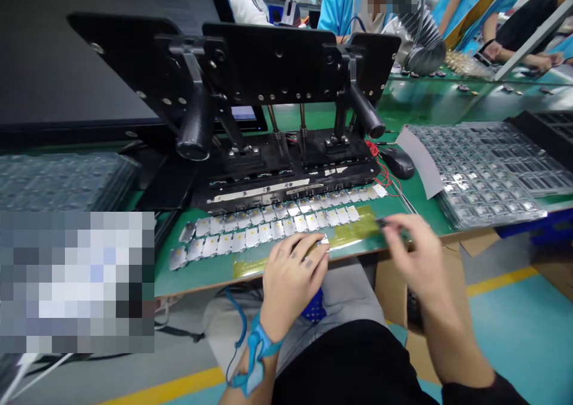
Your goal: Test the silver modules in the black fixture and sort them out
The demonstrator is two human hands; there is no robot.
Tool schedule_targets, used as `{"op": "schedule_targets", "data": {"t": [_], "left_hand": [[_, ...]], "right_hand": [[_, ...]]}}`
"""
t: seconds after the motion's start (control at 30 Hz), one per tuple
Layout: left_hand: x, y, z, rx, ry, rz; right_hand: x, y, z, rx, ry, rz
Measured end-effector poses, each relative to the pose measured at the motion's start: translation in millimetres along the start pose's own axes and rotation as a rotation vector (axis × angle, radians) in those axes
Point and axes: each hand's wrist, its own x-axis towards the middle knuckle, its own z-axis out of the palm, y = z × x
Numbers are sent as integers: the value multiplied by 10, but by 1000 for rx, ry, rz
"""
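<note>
Currently our left hand (293, 280) curls against the silver module row (264, 232); right hand (414, 259) pinches a small dark part (380, 221).

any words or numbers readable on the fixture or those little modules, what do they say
Nothing can be quoted.
Long white label strip on the black fixture: marks are there, too small and blurred to read.
Small white label on the fixture: too small to read.
Rows of small modules: no legible text, any marks too small to tell.
</note>
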Motion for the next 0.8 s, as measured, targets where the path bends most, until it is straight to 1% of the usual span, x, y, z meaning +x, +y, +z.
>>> {"op": "schedule_targets", "data": {"t": [0.03,0.07,0.1,0.17,0.23,0.33,0.43,0.5,0.57,0.63,0.67,0.7,0.73,0.8], "left_hand": [[-1,-1,1,7,-2,1],[-3,-3,2,13,-7,3],[-6,-6,5,18,-11,7],[-14,-18,13,20,-10,16],[-21,-35,19,21,-2,23],[-31,-63,21,29,10,51],[-29,-95,21,45,40,113],[-20,-112,23,66,70,152],[-9,-118,20,81,84,186],[-2,-115,10,78,68,219],[-1,-112,4,74,58,235],[-1,-110,-2,69,48,251],[-2,-110,-8,64,36,262],[-8,-113,-12,53,17,273]], "right_hand": [[-43,-186,190,30,-64,-62],[-77,-327,358,43,-89,-83],[-104,-423,499,43,-119,-78],[-141,-506,687,13,-136,-39],[-166,-513,761,-22,-142,-10],[-198,-509,719,-27,-162,-28],[-216,-444,550,65,-161,-86],[-204,-269,348,91,-95,-87],[-155,47,59,18,26,-28],[-58,463,-280,-136,135,86],[7,681,-443,-233,160,130],[79,889,-587,-323,137,169],[152,1075,-705,-351,112,189],[279,1355,-853,-371,31,198]]}}
